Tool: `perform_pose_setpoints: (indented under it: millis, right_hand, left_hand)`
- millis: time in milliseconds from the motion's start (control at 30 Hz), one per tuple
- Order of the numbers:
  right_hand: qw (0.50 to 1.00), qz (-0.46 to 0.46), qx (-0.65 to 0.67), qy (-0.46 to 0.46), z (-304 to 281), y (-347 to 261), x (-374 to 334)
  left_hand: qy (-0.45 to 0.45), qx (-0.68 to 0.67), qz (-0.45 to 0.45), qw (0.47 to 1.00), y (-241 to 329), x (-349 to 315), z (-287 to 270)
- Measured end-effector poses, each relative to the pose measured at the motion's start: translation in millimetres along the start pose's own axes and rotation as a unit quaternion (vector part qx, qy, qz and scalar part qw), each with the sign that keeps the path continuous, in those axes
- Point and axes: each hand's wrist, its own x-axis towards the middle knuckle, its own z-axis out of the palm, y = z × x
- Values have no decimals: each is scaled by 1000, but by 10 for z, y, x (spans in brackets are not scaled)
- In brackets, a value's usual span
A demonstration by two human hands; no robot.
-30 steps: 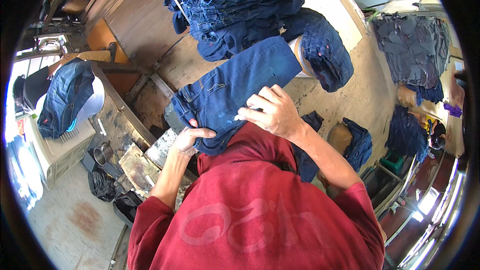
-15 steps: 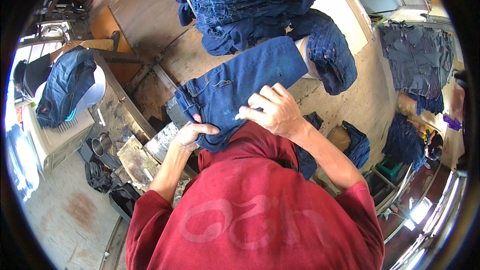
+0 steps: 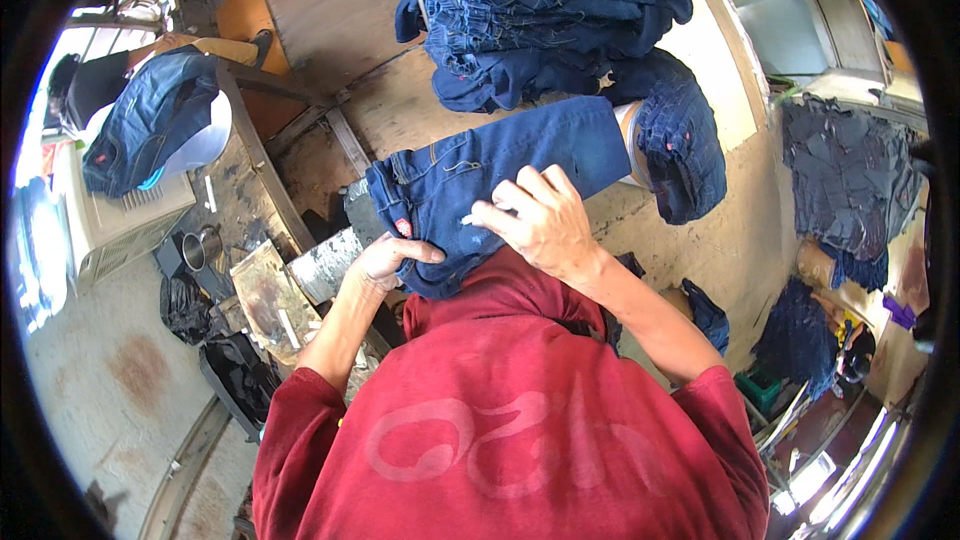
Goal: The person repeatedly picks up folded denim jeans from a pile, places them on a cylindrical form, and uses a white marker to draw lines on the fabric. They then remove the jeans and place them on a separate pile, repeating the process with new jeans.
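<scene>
A pair of dark blue jeans lies flat on a worn wooden worktable, waistband toward me. My left hand grips the jeans at the waistband, just below a small red tag. My right hand rests on the seat of the jeans with a small white piece, perhaps chalk, pinched in its fingers. A tall stack of folded jeans stands at the far side of the table. My red shirt fills the lower view.
Another person bent under a denim jacket works at the left. More denim hangs on a rounded form to the right, and dark jeans lie heaped at the far right. A metal cup and scrap plates lie lower left.
My left hand has shifted slightly along the waistband; my right hand stays on the jeans. The view has tilted a little.
</scene>
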Motion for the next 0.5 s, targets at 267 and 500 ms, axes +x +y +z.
perform_pose_setpoints:
  millis: [267, 500]
  right_hand:
    - [940, 300, 129, 99, 5, 1153, -469]
    - [946, 291, 85, 116, 500, 1523, -1266]
  left_hand:
    - [566, 262, 357, 695, 161, -231, 138]
    - [325, 581, 505, 550, -278, 894, 1505]
